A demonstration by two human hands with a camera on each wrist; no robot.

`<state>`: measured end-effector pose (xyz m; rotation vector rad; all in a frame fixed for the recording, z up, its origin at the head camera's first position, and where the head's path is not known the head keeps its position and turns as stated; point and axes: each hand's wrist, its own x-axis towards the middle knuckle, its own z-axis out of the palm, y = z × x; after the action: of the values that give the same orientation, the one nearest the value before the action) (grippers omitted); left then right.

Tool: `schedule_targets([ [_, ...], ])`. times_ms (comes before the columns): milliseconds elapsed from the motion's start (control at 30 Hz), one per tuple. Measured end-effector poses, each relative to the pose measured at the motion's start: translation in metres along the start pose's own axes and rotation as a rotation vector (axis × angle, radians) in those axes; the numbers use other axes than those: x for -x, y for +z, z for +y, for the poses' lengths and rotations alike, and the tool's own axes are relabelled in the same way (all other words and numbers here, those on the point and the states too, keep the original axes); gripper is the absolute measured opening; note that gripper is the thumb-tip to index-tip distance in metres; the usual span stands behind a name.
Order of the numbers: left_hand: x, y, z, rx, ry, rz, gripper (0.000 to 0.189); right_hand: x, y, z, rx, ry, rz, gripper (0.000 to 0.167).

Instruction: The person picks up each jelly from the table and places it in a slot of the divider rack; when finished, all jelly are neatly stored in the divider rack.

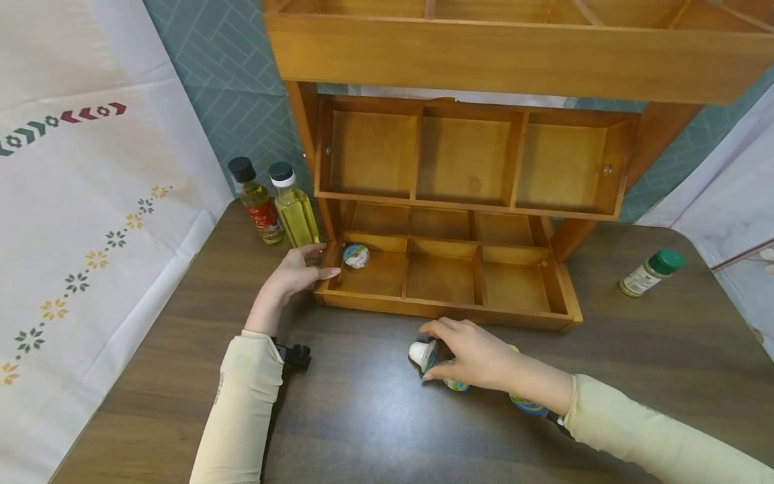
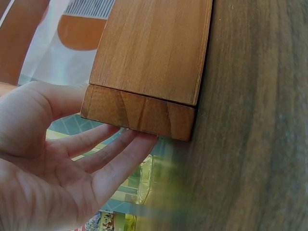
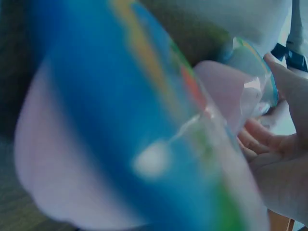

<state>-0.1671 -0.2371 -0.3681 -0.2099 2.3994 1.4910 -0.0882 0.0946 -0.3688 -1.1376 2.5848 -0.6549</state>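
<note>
My left hand (image 1: 302, 272) holds the left end of the bottom tray of a wooden storage rack (image 1: 447, 310). In the left wrist view, the thumb lies on one side of the rack's corner (image 2: 139, 113) and the fingers on the other. On the table before the rack, my right hand (image 1: 478, 356) has thumb and fingers around the lid of a small white cup (image 1: 418, 353) tipped on its side. Another small lidded cup (image 1: 456, 384) and a blue-rimmed one (image 1: 527, 405) lie partly hidden under that hand and wrist. One more lidded cup (image 1: 355, 255) sits in the tray's left compartment.
Two oil bottles, a red-labelled one (image 1: 263, 212) and a clear yellow one (image 1: 296, 215), stand left of the rack. A green-capped seasoning jar (image 1: 650, 273) stands to its right. The rack's upper tiers (image 1: 471, 158) overhang the bottom tray.
</note>
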Motion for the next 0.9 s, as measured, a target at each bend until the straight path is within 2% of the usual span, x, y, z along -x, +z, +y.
schedule_targets([
  [400, -0.002, 0.000, -0.001, -0.002, 0.000, -0.003, 0.072, -0.008, 0.012, -0.006, 0.027, 0.011, 0.049, 0.043],
  [600, -0.001, -0.001, 0.000, 0.004, -0.004, -0.004, 0.072, -0.008, 0.009, -0.005, 0.059, 0.030, 0.084, 0.046],
  [800, -0.002, -0.001, -0.001, -0.003, -0.007, -0.008, 0.073, -0.007, 0.004, -0.002, -0.036, 0.065, 0.078, 0.046],
  [900, -0.003, -0.001, -0.002, -0.005, -0.009, -0.009, 0.073, -0.007, 0.000, -0.001, -0.084, 0.055, 0.094, 0.046],
])
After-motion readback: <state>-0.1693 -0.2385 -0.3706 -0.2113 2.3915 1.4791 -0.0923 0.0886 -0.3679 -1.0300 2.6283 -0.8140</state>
